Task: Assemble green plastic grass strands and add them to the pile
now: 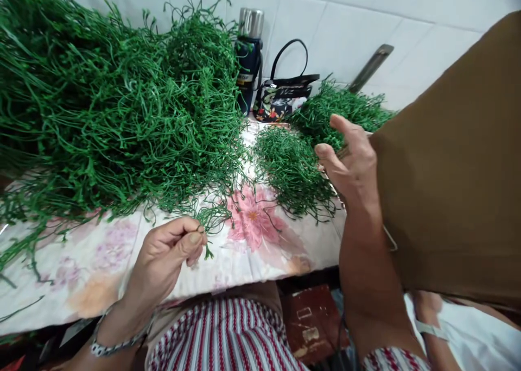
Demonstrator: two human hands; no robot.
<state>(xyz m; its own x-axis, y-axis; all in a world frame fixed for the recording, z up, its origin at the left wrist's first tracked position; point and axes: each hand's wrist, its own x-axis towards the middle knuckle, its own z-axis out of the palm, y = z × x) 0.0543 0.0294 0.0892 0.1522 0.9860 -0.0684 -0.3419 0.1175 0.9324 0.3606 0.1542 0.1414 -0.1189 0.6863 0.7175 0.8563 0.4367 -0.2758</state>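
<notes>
My left hand (169,257) is closed in a pinch on a thin green stem; a small forked sprig end (208,250) hangs below its fingertips. Beside those fingertips lies a loose little tangle of stems (215,216) on the floral tablecloth (252,219). My right hand (354,167) is raised at the right edge of a smaller heap of stems (295,170), thumb and fingers apart, apparently with nothing in them. A far bigger heap of green, plastic-looking stems (130,105) fills the left and back of the table.
Against the white tiled wall stand a dark flask (246,61) with a steel cap and a small floral handbag (280,99). Another green heap (325,105) sits behind my right hand. A large brown panel (451,170) blocks the right side; another person's arm (433,327) shows below it.
</notes>
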